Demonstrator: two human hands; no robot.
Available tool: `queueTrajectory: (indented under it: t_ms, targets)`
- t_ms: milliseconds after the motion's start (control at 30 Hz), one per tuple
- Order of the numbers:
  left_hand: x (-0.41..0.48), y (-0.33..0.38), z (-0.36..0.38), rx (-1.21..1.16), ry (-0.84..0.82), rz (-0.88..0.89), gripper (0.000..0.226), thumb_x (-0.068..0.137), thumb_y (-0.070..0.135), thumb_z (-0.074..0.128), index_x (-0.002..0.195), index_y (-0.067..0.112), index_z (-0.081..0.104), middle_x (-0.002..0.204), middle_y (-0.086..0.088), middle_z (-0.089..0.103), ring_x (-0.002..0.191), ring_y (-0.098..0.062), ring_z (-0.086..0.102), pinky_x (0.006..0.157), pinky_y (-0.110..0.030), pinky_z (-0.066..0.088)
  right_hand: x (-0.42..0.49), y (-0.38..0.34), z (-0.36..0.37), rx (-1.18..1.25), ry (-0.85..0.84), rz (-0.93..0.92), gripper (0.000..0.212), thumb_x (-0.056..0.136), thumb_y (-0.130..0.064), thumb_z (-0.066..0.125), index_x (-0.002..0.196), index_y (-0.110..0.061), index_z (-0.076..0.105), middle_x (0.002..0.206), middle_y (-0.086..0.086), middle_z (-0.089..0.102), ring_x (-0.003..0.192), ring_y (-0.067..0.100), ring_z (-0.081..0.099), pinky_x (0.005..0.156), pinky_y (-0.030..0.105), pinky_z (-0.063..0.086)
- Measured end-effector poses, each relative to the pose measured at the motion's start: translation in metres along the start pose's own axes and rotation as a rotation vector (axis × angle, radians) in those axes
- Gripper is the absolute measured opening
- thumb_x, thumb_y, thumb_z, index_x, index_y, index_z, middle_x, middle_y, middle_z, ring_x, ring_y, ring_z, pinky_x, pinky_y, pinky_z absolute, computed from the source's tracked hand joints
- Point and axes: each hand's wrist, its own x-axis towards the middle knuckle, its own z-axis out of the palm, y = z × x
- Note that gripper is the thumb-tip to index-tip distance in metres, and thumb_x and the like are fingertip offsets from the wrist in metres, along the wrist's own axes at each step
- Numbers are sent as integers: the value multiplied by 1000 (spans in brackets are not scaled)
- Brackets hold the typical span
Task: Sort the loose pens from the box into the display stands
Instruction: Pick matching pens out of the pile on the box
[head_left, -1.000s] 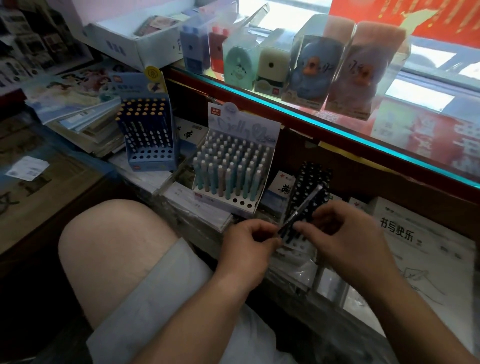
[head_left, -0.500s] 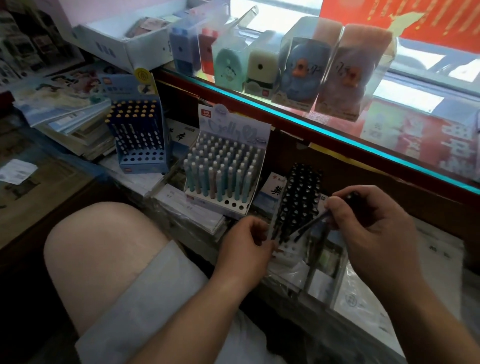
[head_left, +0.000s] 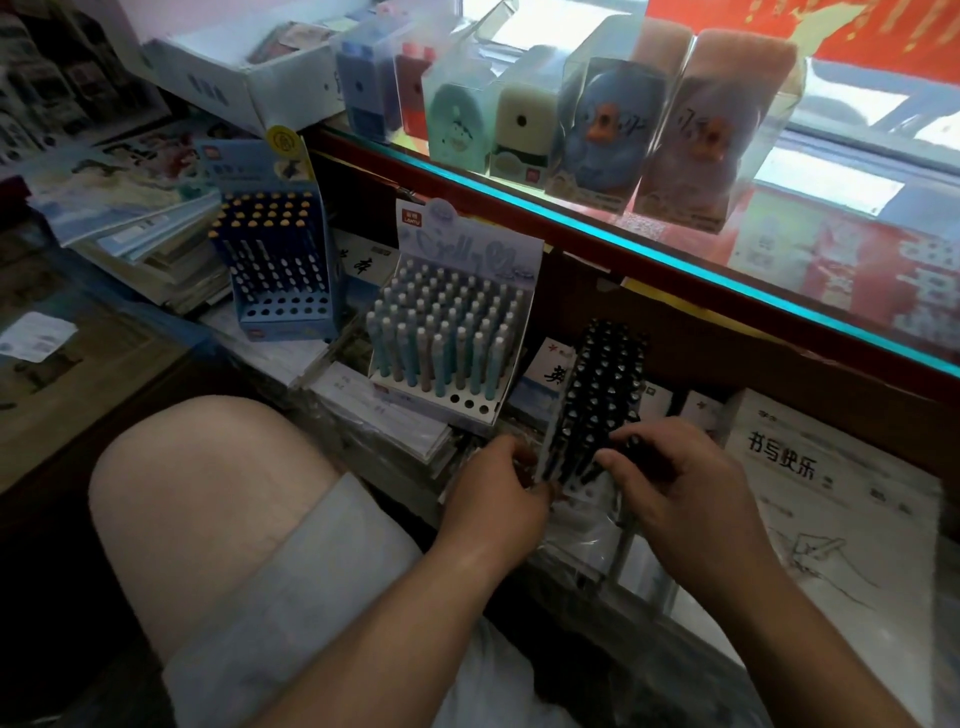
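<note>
A clear display stand full of black pens (head_left: 602, 384) stands on the low shelf in front of me. My left hand (head_left: 498, 488) grips the stand's near left corner. My right hand (head_left: 670, 478) pinches a black pen (head_left: 631, 447) whose lower end sits among the front rows of the stand. A white stand of pastel blue and grey pens (head_left: 447, 338) is to the left, with three open holes at its front right. Farther left is a blue stand of dark pens (head_left: 275, 270). I cannot see the box of loose pens.
A glass counter edge (head_left: 675, 270) runs above the shelf, carrying boxed sharpeners (head_left: 597, 119). Stacked notebooks (head_left: 130, 228) lie at the left and wrapped copybooks (head_left: 831, 493) at the right. My bare knee (head_left: 208, 493) is close under the shelf.
My right hand has come down and left with the black pen, from above the stand's right side to its front rows. My left hand has stayed at the stand's near corner.
</note>
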Motion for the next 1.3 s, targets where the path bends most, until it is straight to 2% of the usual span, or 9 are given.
queueTrajectory:
  t_ms: [200, 333, 567, 733, 833, 967, 1100, 1200, 1300]
  targets:
    - [2, -1, 1, 8, -3, -3, 23, 89, 28, 74, 109, 25, 64, 104, 10, 68, 98, -10, 65, 92, -36, 55, -5, -2, 8, 20, 16, 60, 21, 82, -34, 75, 94, -38, 58, 87, -19, 63, 86, -7, 63, 69, 10, 49]
    - [3, -3, 2, 5, -8, -12, 23, 89, 27, 74, 110, 27, 65, 105, 11, 69, 98, -9, 65, 92, -37, 56, -7, 1, 20, -21, 11, 109, 19, 82, -28, 81, 91, -29, 65, 85, -16, 64, 79, -3, 62, 70, 21, 54]
    - [1, -3, 1, -1, -23, -16, 24, 89, 32, 74, 111, 27, 64, 105, 9, 68, 96, -9, 65, 90, -37, 57, -4, -2, 17, -91, -3, 97, 18, 81, -39, 78, 91, -29, 68, 83, -16, 64, 76, -2, 61, 67, 27, 55]
    - [-6, 1, -3, -18, -37, -9, 30, 93, 35, 69, 121, 28, 60, 116, 10, 62, 104, -9, 61, 92, -33, 55, -9, -12, 1, -33, 24, 101, 41, 72, -68, 62, 92, -31, 61, 81, -14, 63, 74, 1, 61, 64, 29, 56]
    - [-8, 9, -15, -122, 32, -6, 31, 94, 36, 67, 122, 30, 56, 120, 9, 59, 103, -5, 59, 85, -26, 54, -7, -26, -9, -73, 58, 16, 43, 75, -67, 59, 96, -29, 58, 86, -12, 59, 74, 4, 59, 62, 33, 56]
    - [-13, 30, -59, -232, 113, 65, 30, 95, 36, 66, 122, 30, 55, 107, 13, 59, 94, 1, 58, 78, -18, 50, 9, -59, -12, -72, 25, -148, 39, 80, -62, 58, 107, -34, 56, 99, -21, 53, 89, -4, 55, 71, 20, 48]
    - [-23, 38, -135, -245, 189, 201, 31, 94, 36, 69, 121, 32, 56, 112, 13, 62, 97, 5, 62, 67, -7, 52, 42, -105, 5, 59, -198, -250, 61, 76, -66, 60, 128, -34, 57, 119, -24, 53, 107, -4, 56, 84, 20, 52]
    - [-36, 32, -201, -129, 263, 253, 39, 91, 46, 69, 126, 40, 53, 124, 18, 56, 111, 4, 58, 82, -16, 51, 71, -142, 33, 88, -333, -329, 75, 71, -75, 57, 137, -42, 49, 128, -24, 48, 114, -4, 54, 93, 28, 55]
    - [-49, 7, -276, 25, 377, 180, 61, 86, 58, 68, 140, 42, 43, 140, 17, 46, 124, -2, 51, 96, -29, 45, 98, -189, 77, 129, -440, -426, 82, 68, -77, 59, 142, -46, 44, 135, -22, 46, 120, -3, 52, 99, 31, 54]
